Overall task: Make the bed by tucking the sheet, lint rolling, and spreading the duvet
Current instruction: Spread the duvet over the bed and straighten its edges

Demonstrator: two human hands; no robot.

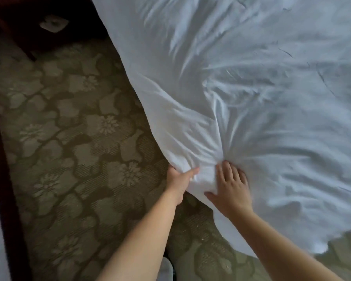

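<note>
The duvet (251, 88) fills the upper right and centre of the frame as a rumpled white mass. Its near corner hangs over the bed edge toward the patterned carpet (69, 138) at lower centre. Both hands work this corner.

Left hand (179, 180): grip closed on the duvet edge, thumb on top and fingers wrapped beneath the fabric. It sits at the outermost point of the corner, where the cloth leaves the bed and drops to the floor.

Right hand (230, 189): fingers spread and mostly straight, palm flat on the cloth just beside the left hand, toward the right of the frame. Creases radiate from a bunch immediately above its fingertips, so the hand appears to pin or gather the fabric there. Whether any fingertip pinches cloth cannot be determined.

Governing relation: the bulk of the duvet lies up and to the right of both hands, and its draped edge runs diagonally from the top centre of the frame down to the left-hand grip. The left hand is nearer the free edge; the right hand is nearer the body of the duvet. In judgement, spreading calls for tension applied along this edge line, drawing the corner toward the lower part of the frame.

A dark furniture piece (18, 23) occupies the upper left.
</note>
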